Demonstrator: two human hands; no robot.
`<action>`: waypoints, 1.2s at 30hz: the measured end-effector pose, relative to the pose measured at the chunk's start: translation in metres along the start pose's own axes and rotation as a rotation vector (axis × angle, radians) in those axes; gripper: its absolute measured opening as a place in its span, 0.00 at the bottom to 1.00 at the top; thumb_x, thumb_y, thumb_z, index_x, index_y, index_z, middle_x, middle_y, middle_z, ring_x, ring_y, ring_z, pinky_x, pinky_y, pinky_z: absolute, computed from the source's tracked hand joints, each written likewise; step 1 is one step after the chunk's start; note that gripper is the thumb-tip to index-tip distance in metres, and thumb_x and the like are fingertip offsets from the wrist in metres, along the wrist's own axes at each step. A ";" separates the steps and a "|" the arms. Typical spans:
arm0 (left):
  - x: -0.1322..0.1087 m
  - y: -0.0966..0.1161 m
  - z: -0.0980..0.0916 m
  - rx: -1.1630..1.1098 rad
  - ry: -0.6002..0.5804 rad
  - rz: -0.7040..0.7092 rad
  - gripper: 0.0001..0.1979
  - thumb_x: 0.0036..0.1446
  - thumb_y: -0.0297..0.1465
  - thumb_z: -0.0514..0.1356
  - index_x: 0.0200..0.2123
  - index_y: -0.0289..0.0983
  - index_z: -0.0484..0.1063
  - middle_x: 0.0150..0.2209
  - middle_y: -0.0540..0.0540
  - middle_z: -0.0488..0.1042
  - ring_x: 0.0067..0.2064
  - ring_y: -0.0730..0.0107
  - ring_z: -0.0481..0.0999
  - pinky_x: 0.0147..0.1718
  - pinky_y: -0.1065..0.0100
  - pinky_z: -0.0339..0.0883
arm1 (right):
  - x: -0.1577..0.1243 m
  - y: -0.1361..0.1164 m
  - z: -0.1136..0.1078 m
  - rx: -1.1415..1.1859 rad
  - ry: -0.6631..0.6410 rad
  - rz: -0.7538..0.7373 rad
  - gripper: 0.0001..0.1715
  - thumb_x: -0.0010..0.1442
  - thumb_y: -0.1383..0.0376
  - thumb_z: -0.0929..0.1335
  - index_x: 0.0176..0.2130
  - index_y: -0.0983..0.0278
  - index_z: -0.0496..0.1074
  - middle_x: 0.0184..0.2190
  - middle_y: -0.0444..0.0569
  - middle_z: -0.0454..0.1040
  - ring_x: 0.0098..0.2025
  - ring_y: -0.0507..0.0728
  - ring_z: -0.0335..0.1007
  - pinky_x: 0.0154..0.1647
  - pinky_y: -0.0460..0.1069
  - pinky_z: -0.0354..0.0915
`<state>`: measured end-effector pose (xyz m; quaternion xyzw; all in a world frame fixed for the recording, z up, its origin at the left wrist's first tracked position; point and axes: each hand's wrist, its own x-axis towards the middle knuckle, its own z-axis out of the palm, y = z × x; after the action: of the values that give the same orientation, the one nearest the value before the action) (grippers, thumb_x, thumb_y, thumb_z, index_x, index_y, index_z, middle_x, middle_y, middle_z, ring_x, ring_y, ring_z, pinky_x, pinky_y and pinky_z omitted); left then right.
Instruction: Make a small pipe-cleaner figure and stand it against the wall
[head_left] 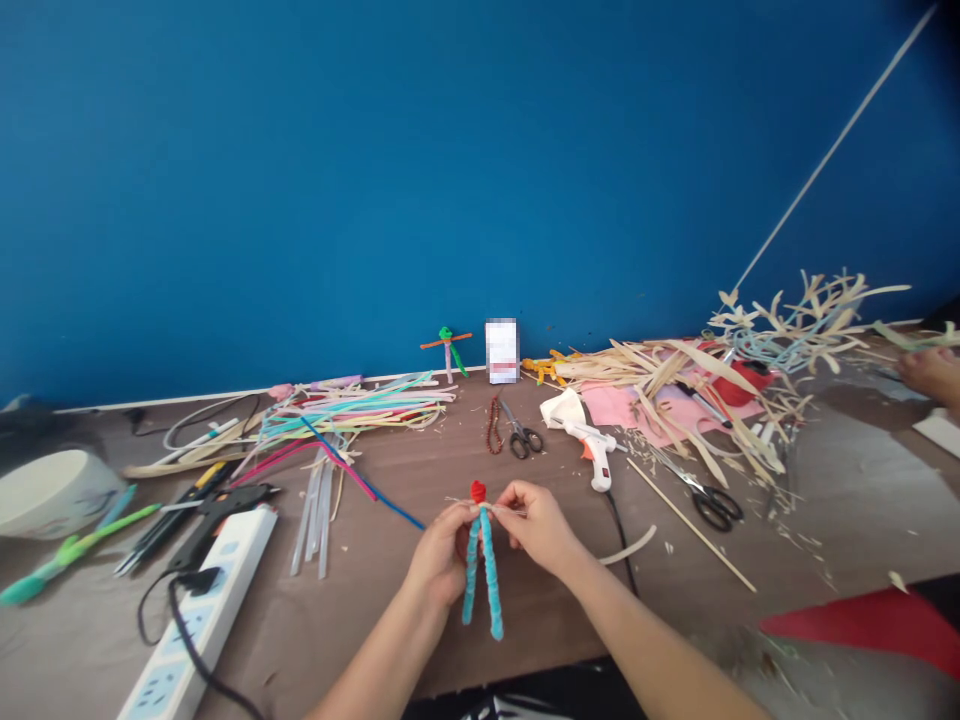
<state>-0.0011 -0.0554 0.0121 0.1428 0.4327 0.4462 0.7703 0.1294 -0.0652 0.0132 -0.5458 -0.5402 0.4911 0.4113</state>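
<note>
A small pipe-cleaner figure (490, 585) with a red coiled head (478, 491) and two light-blue wrapped legs is held up over the table. My left hand (444, 548) is closed on it just below the head, from the left side. At the right side of its neck, my right hand (536, 518) pinches a thin pale strand, whose kind is too small to tell. The legs hang down apart between my wrists. Behind them, a finished-looking figure (448, 358) with a green head and orange arms leans at the wall.
Pipe cleaners (360, 405) and clear glue sticks (311, 515) lie left, near a power strip (202, 620) and black glue gun (217, 520). Right are a white glue gun (598, 455), scissors (716, 505), a wooden stick (690, 525) and pale husk strips (660, 375). Another person's hand (930, 375) shows far right.
</note>
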 end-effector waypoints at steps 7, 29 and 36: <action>0.001 -0.009 0.000 0.017 -0.037 0.147 0.06 0.38 0.27 0.62 0.20 0.32 0.67 0.16 0.53 0.67 0.16 0.80 0.63 0.16 0.77 0.56 | -0.006 0.008 0.012 0.024 0.137 -0.037 0.14 0.51 0.58 0.64 0.21 0.65 0.63 0.13 0.40 0.63 0.14 0.47 0.57 0.14 0.41 0.53; 0.005 -0.013 0.005 0.181 0.154 0.391 0.09 0.37 0.32 0.63 0.23 0.33 0.69 0.19 0.53 0.68 0.19 0.80 0.64 0.18 0.76 0.58 | -0.022 -0.013 0.008 -0.467 0.121 -0.236 0.11 0.53 0.69 0.62 0.35 0.61 0.71 0.29 0.45 0.72 0.30 0.52 0.66 0.32 0.45 0.59; -0.006 0.000 0.013 0.491 0.126 0.546 0.06 0.37 0.30 0.61 0.21 0.33 0.73 0.22 0.48 0.72 0.23 0.75 0.66 0.22 0.75 0.58 | -0.025 -0.043 -0.008 -0.726 0.087 -0.283 0.09 0.54 0.68 0.61 0.29 0.62 0.69 0.28 0.45 0.71 0.30 0.51 0.66 0.30 0.44 0.54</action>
<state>0.0079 -0.0581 0.0230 0.4055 0.5193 0.5260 0.5378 0.1311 -0.0861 0.0591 -0.5962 -0.7308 0.1829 0.2776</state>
